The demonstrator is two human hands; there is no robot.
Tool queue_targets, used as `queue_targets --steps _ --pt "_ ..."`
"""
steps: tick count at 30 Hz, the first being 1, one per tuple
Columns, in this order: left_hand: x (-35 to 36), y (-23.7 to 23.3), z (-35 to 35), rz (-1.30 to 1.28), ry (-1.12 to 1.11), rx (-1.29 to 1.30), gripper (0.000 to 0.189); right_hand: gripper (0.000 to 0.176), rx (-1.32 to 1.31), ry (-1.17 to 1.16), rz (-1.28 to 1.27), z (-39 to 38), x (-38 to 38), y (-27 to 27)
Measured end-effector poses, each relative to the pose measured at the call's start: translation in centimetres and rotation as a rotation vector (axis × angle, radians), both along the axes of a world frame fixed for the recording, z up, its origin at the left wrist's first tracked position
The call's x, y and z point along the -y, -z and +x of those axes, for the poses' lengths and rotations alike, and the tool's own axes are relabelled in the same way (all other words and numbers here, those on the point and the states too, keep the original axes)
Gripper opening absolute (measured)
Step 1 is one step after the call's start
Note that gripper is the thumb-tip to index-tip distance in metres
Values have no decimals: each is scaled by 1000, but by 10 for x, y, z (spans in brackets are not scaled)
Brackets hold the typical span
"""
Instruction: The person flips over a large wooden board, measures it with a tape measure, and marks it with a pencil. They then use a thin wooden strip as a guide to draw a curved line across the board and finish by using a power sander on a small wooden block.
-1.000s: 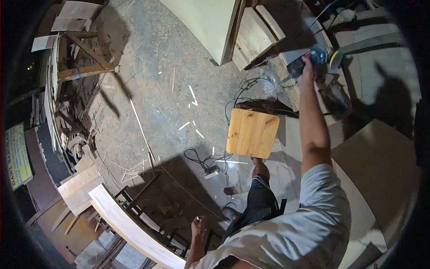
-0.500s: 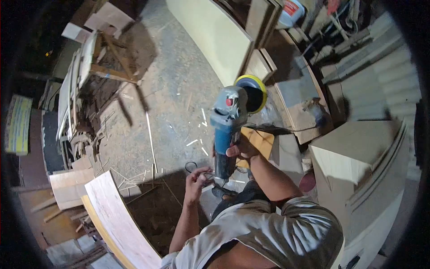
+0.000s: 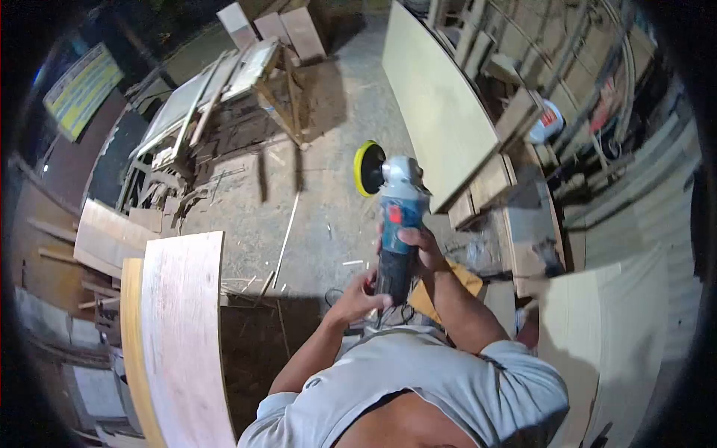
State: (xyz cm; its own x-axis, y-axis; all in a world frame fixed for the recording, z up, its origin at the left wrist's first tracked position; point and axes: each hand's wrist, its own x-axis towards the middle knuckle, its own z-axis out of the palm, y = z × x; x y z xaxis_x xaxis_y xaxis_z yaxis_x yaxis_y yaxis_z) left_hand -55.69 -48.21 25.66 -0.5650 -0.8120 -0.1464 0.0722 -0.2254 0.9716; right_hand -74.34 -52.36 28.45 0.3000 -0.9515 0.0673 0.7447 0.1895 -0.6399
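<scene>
A blue and black angle grinder (image 3: 404,213) with a grey metal head is held up in front of my chest, its head pointing away from me. The yellow-edged round pad (image 3: 366,169) on its head faces left. My right hand (image 3: 427,250) is wrapped round the blue body, thumb across the top near the red label or switch. At the rear, my left hand (image 3: 357,300) grips the black handle with the thumb on top; some of its fingers are hidden beneath. A dark cord (image 3: 333,297) loops near the left hand.
A pale board (image 3: 183,321) lies at the left, over a yellowish one. A long cream panel (image 3: 437,104) leans ahead on the right. Pale panels (image 3: 571,321) stand close on my right. A wooden stand (image 3: 280,97) and scrap strips are farther off.
The grinder's pad has swung from the right side to the left. My left hand has come from beside the tool onto its rear handle. The whole view has turned.
</scene>
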Motion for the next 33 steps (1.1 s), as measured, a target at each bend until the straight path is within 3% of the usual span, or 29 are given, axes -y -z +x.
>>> queue_targets --steps 1,3,4,6,7,9,11,15,17,19,23,30,33 --pt "-4 -2 9 116 104 1 49 68 -12 -27 -13 7 2 -7" --pt "-11 -1 8 77 52 -35 49 58 67 -33 -157 17 2 -11" --pt "-14 -11 4 79 30 -44 49 58 -13 8 -138 19 5 -8" --pt "-18 -26 -1 -236 -267 244 49 64 -135 0 -160 19 19 -12" --pt "-22 -20 0 -227 -283 241 49 71 -254 11 -183 21 20 -12" --pt "-20 0 2 -484 -430 455 51 66 -246 54 -214 30 12 -18" --pt "-21 0 -2 -497 -469 479 53 67 -178 104 -129 32 14 -7" --pt "-32 11 -7 -366 -476 415 54 73 -139 22 -129 31 16 15" --pt "-36 3 -7 -404 -445 374 53 74 -168 54 -88 32 12 3" --pt "-37 -11 -6 -386 -426 426 53 71 -29 69 15 31 6 -8" --pt "-39 -27 -6 -438 -382 476 55 78 59 28 -172 17 5 4" --pt "-35 3 -19 -541 -346 668 59 79 -3 110 -172 3 -6 15" --pt "-39 5 -24 -541 -336 532 60 82 13 65 -195 -4 -9 7"
